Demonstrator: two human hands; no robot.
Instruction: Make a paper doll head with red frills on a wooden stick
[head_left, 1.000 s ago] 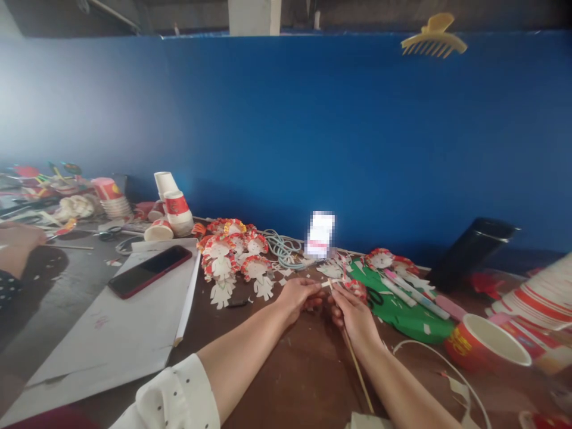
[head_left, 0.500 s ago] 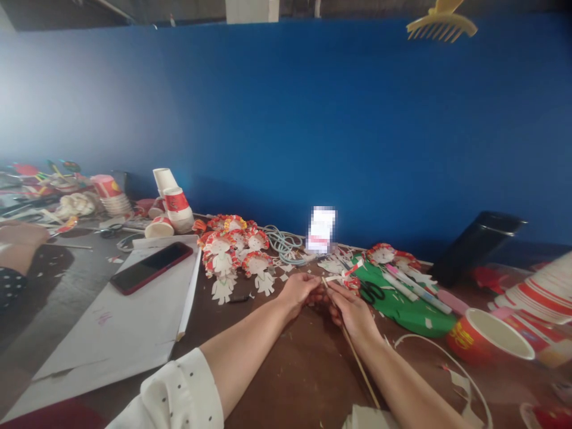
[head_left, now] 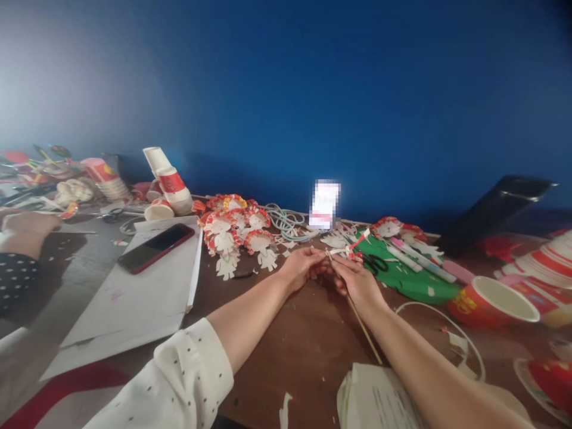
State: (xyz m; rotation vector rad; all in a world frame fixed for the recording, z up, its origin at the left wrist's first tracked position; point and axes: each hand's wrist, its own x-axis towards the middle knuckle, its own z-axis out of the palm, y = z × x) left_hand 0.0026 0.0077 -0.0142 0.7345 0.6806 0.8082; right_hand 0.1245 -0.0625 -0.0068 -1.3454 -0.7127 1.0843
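My right hand [head_left: 361, 285] is closed around a thin wooden stick [head_left: 367, 335], which slants down toward me beneath the palm. Close against it, my left hand [head_left: 302, 267] is closed in a pinch at the stick's upper end, where its fingertips meet those of the right hand. A red and white paper strip [head_left: 359, 240] pokes up just beyond the right fingers; whether it is fixed to the stick cannot be made out. Left of the hands lie several paper dolls [head_left: 259, 241] with red and white frilled hair.
A phone [head_left: 156, 248] rests on white sheets [head_left: 134, 316] at left. Green material [head_left: 402, 280] with scissors [head_left: 376, 263] and markers lies right, near a red paper bowl [head_left: 507, 298]. A lit phone [head_left: 325, 204] leans on the wall. Another person's arm [head_left: 29, 232] reaches in.
The view has tipped downward, so the table's things sit higher in the picture. Both hands stay together at the stick's upper end. At far left, the other person's arm has shifted.
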